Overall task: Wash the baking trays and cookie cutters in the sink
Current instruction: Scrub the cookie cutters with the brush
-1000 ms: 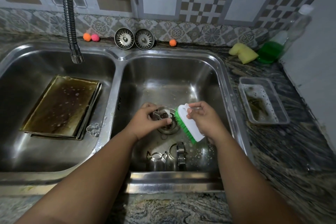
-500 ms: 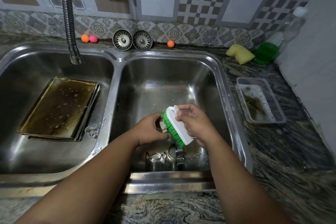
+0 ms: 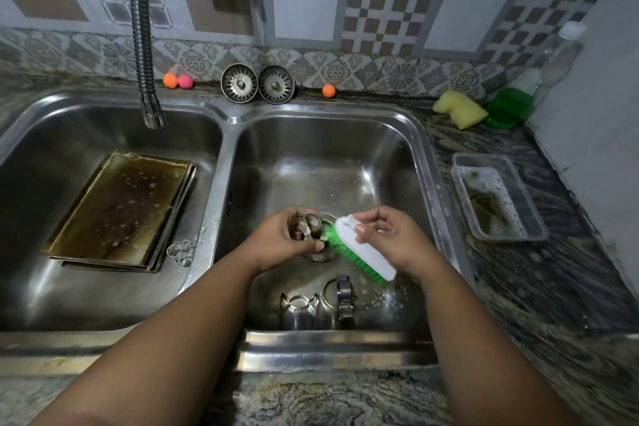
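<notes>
The marbled counter [image 3: 539,287] carried a yellow sponge [image 3: 460,109], a green bottle [image 3: 508,111] and a sudsy tub [image 3: 534,216]; stacked trays [image 3: 117,211] lay in its left basin [image 3: 69,287].

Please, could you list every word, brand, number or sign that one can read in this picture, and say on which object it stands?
None can be read.
The clear bottle and the green bottle show no legible label.
The white brush and the plastic tub carry no visible print.
The wall tiles bear only patterns.
</notes>
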